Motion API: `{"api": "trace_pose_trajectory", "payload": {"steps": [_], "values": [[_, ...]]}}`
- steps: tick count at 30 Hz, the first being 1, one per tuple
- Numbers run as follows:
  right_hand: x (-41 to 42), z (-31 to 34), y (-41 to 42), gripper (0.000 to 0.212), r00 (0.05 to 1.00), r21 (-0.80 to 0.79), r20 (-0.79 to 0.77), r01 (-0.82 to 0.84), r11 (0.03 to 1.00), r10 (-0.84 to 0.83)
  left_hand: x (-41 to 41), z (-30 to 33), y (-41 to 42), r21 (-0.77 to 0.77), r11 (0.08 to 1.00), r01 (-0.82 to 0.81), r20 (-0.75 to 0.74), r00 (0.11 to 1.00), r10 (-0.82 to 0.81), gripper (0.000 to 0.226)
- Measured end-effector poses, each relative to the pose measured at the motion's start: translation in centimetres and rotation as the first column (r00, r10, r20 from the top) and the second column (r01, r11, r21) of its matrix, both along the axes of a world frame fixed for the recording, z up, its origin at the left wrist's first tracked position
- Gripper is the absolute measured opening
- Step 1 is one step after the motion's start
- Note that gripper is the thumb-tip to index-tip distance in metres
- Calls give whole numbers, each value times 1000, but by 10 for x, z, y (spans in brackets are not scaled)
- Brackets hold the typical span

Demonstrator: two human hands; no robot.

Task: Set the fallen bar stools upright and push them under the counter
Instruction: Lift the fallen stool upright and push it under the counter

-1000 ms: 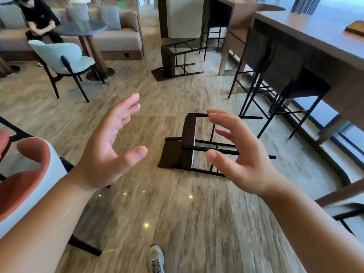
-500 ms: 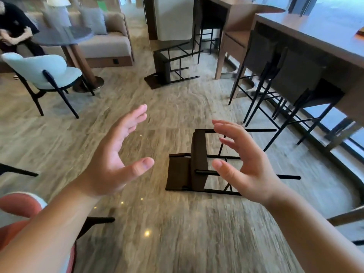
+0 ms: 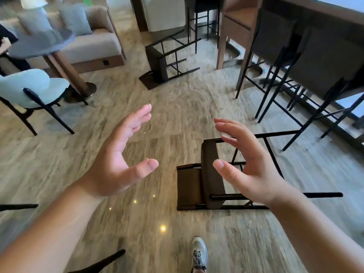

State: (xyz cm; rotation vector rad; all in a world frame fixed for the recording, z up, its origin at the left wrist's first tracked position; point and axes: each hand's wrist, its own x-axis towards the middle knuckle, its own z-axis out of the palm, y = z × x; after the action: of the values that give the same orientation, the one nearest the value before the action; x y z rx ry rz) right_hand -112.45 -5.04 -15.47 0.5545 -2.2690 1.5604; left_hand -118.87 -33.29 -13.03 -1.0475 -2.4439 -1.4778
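Both hands are spread and empty, the left hand point(image 3: 116, 164) and right hand point(image 3: 250, 166) held apart with palms facing each other above the floor point(image 3: 177, 107). The nearer fallen stool point(image 3: 208, 180) lies on its side below the right hand; a second fallen stool point(image 3: 159, 64) lies farther off near the tabletop point(image 3: 319, 12).

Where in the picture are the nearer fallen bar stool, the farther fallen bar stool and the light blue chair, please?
nearer fallen bar stool point(image 3: 211, 174): head view, on its brown seat edge.
farther fallen bar stool point(image 3: 157, 63): head view, on its dark seat.
light blue chair point(image 3: 25, 85): head view, on its backrest.
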Motion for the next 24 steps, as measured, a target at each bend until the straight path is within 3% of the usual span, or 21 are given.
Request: {"api": "trace_pose_trajectory", "payload": {"steps": [15, 24], "values": [[-116, -14, 24, 59, 968, -83, 56, 249, 965, -245, -191, -3, 64, -46, 969, 241, 57, 970, -238, 82], [-184, -50, -14, 59, 839, -77, 81, 544, 835, -539, -327, -55, 78, -10, 855, 518, 104, 851, -515, 83]]}}
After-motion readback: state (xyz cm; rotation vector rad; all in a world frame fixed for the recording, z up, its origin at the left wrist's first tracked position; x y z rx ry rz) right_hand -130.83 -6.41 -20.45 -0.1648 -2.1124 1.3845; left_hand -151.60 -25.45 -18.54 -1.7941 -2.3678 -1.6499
